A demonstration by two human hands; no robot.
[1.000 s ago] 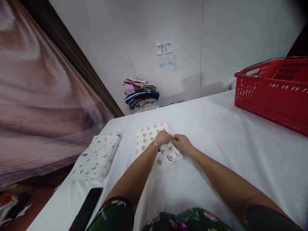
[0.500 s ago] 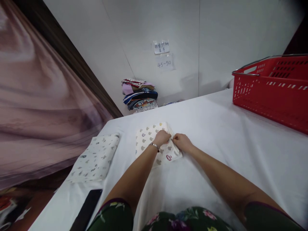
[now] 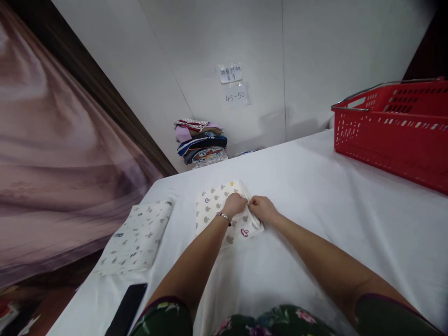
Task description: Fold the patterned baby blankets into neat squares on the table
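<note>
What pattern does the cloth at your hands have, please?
Mostly grey motifs on the cream cloth; head view.

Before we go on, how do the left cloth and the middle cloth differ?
Print: the middle cloth has rounded tan motifs, the left cloth smaller, mostly greyish ones. Contact: the left hand and right hand are at the middle cloth's right side; the left cloth lies untouched. Both are pale, look folded and lie on the white-covered table.
</note>
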